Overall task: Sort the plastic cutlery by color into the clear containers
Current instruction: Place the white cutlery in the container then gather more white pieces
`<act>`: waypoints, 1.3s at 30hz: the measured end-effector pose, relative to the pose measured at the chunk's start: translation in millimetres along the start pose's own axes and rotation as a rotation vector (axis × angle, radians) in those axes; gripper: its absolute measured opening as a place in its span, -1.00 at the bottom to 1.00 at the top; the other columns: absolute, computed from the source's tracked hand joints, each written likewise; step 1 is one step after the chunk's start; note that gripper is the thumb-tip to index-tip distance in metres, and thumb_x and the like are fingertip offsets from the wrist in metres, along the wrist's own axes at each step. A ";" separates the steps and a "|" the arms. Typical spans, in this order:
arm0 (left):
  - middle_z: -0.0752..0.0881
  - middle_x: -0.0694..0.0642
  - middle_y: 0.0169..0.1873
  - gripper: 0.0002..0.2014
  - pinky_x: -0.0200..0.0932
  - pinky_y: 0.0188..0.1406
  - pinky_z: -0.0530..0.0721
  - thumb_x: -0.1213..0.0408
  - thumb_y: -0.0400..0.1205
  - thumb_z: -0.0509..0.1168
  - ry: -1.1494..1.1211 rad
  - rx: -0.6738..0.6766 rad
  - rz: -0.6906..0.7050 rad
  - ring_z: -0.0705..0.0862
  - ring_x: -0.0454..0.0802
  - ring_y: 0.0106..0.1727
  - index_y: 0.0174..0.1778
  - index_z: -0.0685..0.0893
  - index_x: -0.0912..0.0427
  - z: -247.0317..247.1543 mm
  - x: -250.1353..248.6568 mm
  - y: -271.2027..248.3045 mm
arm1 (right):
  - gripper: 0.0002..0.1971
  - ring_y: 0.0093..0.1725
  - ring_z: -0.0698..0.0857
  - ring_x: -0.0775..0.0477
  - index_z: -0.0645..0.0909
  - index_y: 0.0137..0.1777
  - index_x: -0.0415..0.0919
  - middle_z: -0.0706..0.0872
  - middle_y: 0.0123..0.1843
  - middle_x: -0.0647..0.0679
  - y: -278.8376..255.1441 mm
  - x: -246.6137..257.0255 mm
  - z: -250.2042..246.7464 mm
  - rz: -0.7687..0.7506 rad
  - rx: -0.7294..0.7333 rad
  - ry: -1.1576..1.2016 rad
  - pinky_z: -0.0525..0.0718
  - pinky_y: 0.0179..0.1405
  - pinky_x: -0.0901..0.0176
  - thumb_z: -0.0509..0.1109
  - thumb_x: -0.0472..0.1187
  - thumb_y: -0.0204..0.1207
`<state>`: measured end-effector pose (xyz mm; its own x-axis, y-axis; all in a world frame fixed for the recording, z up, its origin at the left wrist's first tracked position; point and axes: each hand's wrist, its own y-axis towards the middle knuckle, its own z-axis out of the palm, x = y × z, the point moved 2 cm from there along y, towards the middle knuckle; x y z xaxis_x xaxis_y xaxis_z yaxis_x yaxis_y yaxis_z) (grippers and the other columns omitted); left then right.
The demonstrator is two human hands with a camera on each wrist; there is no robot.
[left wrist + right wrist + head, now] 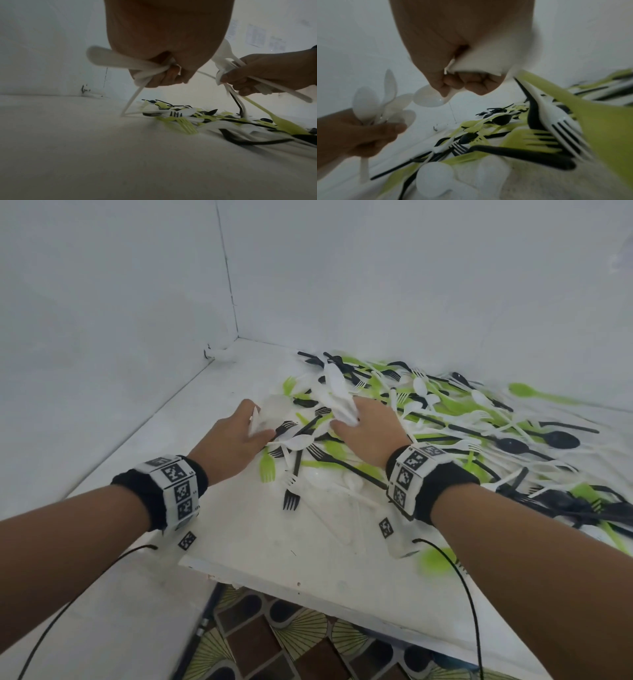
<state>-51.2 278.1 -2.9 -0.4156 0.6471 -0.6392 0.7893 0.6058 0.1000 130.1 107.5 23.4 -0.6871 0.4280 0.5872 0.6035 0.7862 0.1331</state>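
A pile of white, green and black plastic cutlery (428, 419) is spread over the white table (246, 535), mostly right of centre. My left hand (255, 426) grips a bunch of white spoons (118, 60) at the pile's left edge, with one handle tip touching the table. My right hand (346, 422) grips a bundle of white cutlery (337, 392) just above the pile. In the right wrist view, my right hand (462, 82) is a fist round the white cutlery (481, 63). My left hand (373, 135) holds the white spoons (373, 102) fanned upward. No clear container shows.
White walls meet in a corner behind the table, with a small fitting (219, 355) at the joint. The table's front edge (308, 582) overhangs a patterned floor (301, 642). Black cables (469, 604) trail from both wrists. Loose black forks (292, 498) and a green fork (268, 467) lie between my arms.
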 end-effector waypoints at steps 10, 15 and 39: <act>0.72 0.14 -0.05 -0.62 0.04 -0.11 0.62 -0.05 0.75 0.28 0.462 0.198 0.221 0.68 0.25 -0.04 0.36 0.41 0.07 34.4 -16.5 49.2 | -0.49 -0.08 0.76 -0.18 0.56 0.04 -0.13 0.70 -0.06 -0.07 8.4 -13.7 -3.0 0.185 -0.264 0.184 0.71 -0.01 -0.13 0.23 0.35 0.53; 0.67 0.05 -0.19 -0.72 -0.07 -0.22 0.51 0.05 0.71 0.33 0.449 0.242 0.238 0.63 0.16 -0.18 0.20 0.43 0.06 41.7 -20.7 58.4 | -0.66 0.00 0.65 -0.15 0.56 0.07 -0.20 0.64 -0.12 0.00 10.8 -21.2 -21.2 0.252 -0.365 0.229 0.54 -0.02 0.03 0.34 0.11 0.66; 0.71 -0.12 -0.25 -0.82 -0.16 -0.22 0.56 0.16 0.53 0.55 -0.280 -0.048 0.061 0.67 -0.13 -0.24 -0.13 0.65 -0.05 24.1 -108.6 71.2 | -0.83 -0.02 0.83 -0.14 0.72 0.06 -0.09 0.85 -0.04 -0.07 -11.2 -31.3 -36.7 0.281 -0.313 0.749 0.80 0.05 -0.09 0.50 -0.02 0.58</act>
<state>61.0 239.8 55.3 -0.2221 0.5337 -0.8160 0.7839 0.5954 0.1760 159.7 68.9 32.9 -0.1132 0.0946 0.9891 0.8708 0.4888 0.0529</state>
